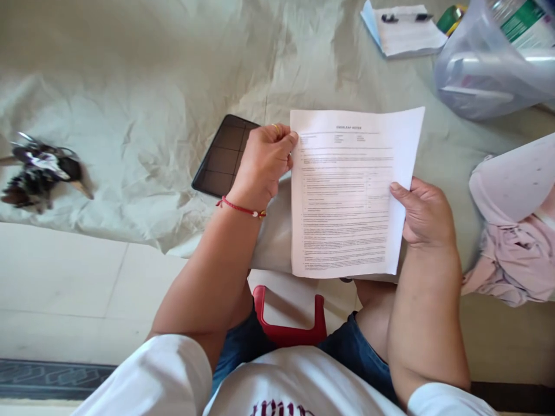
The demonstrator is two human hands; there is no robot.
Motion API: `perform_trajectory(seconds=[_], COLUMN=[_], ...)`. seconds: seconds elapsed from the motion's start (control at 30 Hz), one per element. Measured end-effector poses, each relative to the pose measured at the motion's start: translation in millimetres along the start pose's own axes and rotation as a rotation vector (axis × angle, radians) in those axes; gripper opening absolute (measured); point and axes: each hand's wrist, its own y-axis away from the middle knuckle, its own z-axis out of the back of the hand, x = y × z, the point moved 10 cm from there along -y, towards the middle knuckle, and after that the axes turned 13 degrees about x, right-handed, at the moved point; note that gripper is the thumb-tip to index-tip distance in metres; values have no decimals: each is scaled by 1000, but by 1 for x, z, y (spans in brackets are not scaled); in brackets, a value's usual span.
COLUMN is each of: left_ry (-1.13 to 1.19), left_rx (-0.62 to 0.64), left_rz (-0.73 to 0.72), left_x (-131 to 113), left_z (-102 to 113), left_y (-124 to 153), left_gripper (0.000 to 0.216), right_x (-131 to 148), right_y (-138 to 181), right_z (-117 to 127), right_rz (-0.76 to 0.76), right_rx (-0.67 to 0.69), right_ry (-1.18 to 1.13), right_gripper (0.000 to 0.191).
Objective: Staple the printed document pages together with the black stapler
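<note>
Printed paper sheets (344,202), headed "OVERLEAF NOTES", are held up in front of me near the table's front edge. My left hand (269,159) pinches their upper left edge, with the fingers mostly curled behind. On the right side my right hand (427,211) grips the edge, thumb on the printed face and the other fingers hidden behind. How many sheets there are I cannot tell. Beyond my left wrist lies a dark flat device like a phone or tablet (219,156), partly covered by that hand.
Keys (43,170) lie at the left of the cloth-covered table (143,115). A notepad (410,37) with a pen (405,18) and a translucent plastic container (472,81) stand at back right. Pale pink fabric (515,254) lies at right. A red stool (290,334) shows below me.
</note>
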Motion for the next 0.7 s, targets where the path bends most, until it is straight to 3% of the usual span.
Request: perform_trajectory(seconds=[0.2,0.37,0.5,0.7], left_ry=[28,182,268,219], left_rx=[91,295,474,438], left_rz=[-98,75,155,187], left_x=[-2,15,20,36], left_z=[-17,-52,-77,-70], left_y=[8,19,31,26], left_gripper=[41,31,46,55], right_x=[10,13,11,7], right_y=[5,5,6,6], right_z=[22,29,25,19], right_rz=[183,228,204,158], right_rx=[-125,-204,-186,-136], right_ry=[-28,-84,-96,-59], right_gripper=[31,26,29,33])
